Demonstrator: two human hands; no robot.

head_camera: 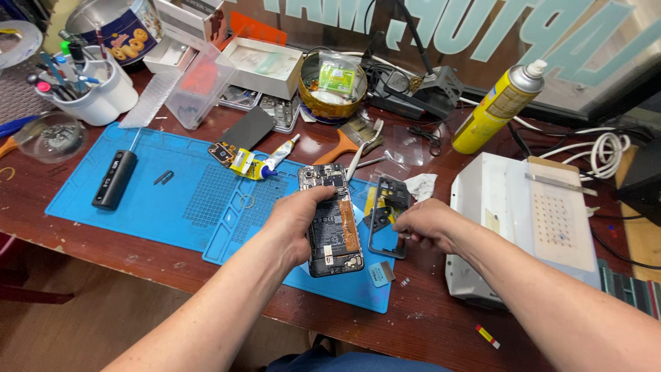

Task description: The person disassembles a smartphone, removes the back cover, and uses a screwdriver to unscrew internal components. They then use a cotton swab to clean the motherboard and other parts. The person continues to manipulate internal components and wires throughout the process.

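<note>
An opened smartphone [333, 220], its back cover off so that the battery and circuit boards are exposed, is gripped along its left edge by the left hand [297, 219], whose fingers are pressed together around the body with the thumb laid over the upper edge; the phone is held tilted just above the blue silicone work mat [172, 200]. Just to the right of that grip, the right hand [428, 224] is closed in a pinch on the lower edge of a black plastic frame [387, 217], which lies partly on the mat and touches the phone's right side; what, if anything, is caught between the fingertips besides the frame cannot be told. For such handling to go well, the open phone is best kept steady by its edges, pressure on the battery is best avoided, and the frame is best lifted evenly rather than twisted. Beyond the grip, a tube of adhesive [265, 164] and a brush with a wooden handle [348, 140] are set near the top of the mat, and a black electric screwdriver [114, 179] lies well to the left. To the right, a white heating plate [530, 220] and a yellow spray can [497, 107] are placed. Everything is borne by a worn reddish-brown workbench [441, 324], crowded with boxes, a tool cup and cables, before a glass pane with lettering.
</note>
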